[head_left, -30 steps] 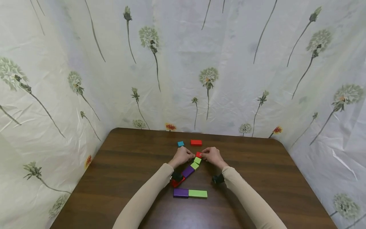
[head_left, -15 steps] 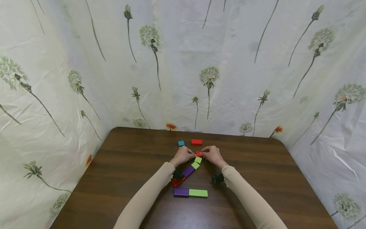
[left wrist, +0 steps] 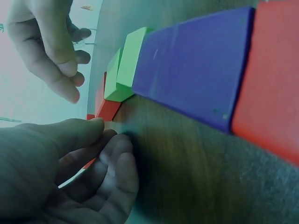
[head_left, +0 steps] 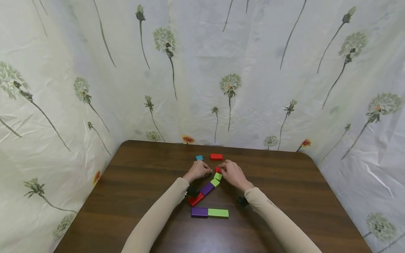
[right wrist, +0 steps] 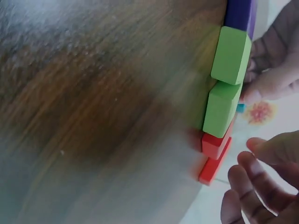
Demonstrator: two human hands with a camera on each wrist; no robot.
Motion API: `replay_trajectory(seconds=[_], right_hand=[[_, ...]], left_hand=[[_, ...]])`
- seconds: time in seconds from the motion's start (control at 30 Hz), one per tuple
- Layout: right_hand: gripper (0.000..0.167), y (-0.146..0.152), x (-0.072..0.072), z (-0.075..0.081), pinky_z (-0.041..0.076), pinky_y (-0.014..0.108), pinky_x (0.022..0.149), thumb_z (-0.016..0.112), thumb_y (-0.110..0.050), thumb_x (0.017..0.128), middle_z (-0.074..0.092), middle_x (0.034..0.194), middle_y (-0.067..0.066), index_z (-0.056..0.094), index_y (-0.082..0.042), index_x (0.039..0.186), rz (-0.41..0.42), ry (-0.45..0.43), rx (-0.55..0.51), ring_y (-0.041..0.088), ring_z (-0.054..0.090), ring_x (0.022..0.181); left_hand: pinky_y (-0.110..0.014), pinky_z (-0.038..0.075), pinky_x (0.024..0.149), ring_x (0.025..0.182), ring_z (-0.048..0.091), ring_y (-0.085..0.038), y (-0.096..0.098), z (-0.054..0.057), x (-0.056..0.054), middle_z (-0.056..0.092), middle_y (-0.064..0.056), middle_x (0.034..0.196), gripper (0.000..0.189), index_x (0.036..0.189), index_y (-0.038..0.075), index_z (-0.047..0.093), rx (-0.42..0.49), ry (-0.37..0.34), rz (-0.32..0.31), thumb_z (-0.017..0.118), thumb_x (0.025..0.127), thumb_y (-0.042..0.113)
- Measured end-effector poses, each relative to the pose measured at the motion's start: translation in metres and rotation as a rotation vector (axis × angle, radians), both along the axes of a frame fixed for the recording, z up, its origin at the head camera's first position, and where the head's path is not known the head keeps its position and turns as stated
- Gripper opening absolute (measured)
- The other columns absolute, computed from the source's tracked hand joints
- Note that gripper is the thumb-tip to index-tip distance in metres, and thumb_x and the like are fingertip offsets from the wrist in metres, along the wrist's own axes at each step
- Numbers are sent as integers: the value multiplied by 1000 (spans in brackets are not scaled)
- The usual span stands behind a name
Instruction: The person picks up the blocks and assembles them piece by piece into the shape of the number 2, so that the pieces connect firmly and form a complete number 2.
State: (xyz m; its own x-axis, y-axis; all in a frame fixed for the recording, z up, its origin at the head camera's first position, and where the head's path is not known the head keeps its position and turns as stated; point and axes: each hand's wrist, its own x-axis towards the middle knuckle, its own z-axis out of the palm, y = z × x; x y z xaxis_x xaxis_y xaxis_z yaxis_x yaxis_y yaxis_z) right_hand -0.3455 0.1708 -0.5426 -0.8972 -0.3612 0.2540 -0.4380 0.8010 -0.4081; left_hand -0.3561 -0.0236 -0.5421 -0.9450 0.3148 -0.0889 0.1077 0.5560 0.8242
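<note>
A bent row of blocks runs across the table in the head view: a long red block [head_left: 196, 199], a purple block [head_left: 207, 189], two small green blocks [head_left: 215, 182] and a small red block [head_left: 218, 170] at the far end. My left hand [head_left: 197, 171] is left of that small red block, apart from it, fingers loosely curled round nothing. Just right of the same block is my right hand [head_left: 234, 174]. The right wrist view shows that hand's fingers [right wrist: 261, 186] spread, with a gap to the small red block [right wrist: 216, 145].
Behind the hands lie a blue block [head_left: 199, 157] and another red block [head_left: 216, 156]. Nearer me, a purple block [head_left: 199, 212] and a long green block [head_left: 218, 213] lie end to end. A flower-patterned curtain [head_left: 196, 88] rises behind the brown table [head_left: 133, 196].
Both hands have let go of the small red block. The left hand has drawn back to the left, and the right hand's fingers have come off the block. The row stays in place.
</note>
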Motion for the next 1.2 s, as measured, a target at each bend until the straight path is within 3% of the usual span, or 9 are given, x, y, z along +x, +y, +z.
replay_trajectory(seconds=[0.27, 0.73, 0.93, 1.07, 1.2], right_hand=[[19, -6, 4, 0, 51, 37, 68, 61, -4, 87, 65, 92, 6, 78, -7, 95, 2, 84, 136, 24, 59, 82], [23, -5, 4, -3, 52, 38, 66, 57, -3, 86, 68, 91, 6, 79, -10, 88, 25, 108, 156, 26, 60, 81], [22, -5, 3, -5, 52, 38, 65, 58, -3, 86, 68, 91, 6, 79, -10, 86, 36, 122, 169, 26, 60, 81], [22, -4, 3, -6, 52, 38, 66, 58, -3, 86, 68, 92, 6, 79, -11, 86, 45, 126, 183, 26, 60, 82], [21, -2, 4, -4, 52, 40, 68, 59, -3, 86, 68, 92, 7, 79, -9, 87, 51, 114, 181, 28, 60, 83]], left_hand=[[-28, 56, 61, 70, 67, -18, -5, 2, 1, 74, -12, 83, 16, 92, 2, 78, -23, 0, -18, 67, 91, 13], [-25, 55, 58, 66, 66, -14, -7, 0, -6, 74, -10, 79, 12, 89, 3, 78, -39, -2, -39, 69, 89, 10], [-22, 51, 56, 63, 63, -9, -8, 3, -17, 75, -6, 80, 10, 88, 4, 79, -157, 111, -109, 71, 87, 9], [-19, 48, 60, 67, 59, -5, -9, 8, -27, 75, -1, 80, 8, 84, 7, 80, -250, 198, -110, 72, 85, 9], [-19, 43, 58, 63, 51, -8, -7, 13, -34, 73, -3, 77, 10, 81, 5, 79, -294, 242, -105, 70, 86, 6]])
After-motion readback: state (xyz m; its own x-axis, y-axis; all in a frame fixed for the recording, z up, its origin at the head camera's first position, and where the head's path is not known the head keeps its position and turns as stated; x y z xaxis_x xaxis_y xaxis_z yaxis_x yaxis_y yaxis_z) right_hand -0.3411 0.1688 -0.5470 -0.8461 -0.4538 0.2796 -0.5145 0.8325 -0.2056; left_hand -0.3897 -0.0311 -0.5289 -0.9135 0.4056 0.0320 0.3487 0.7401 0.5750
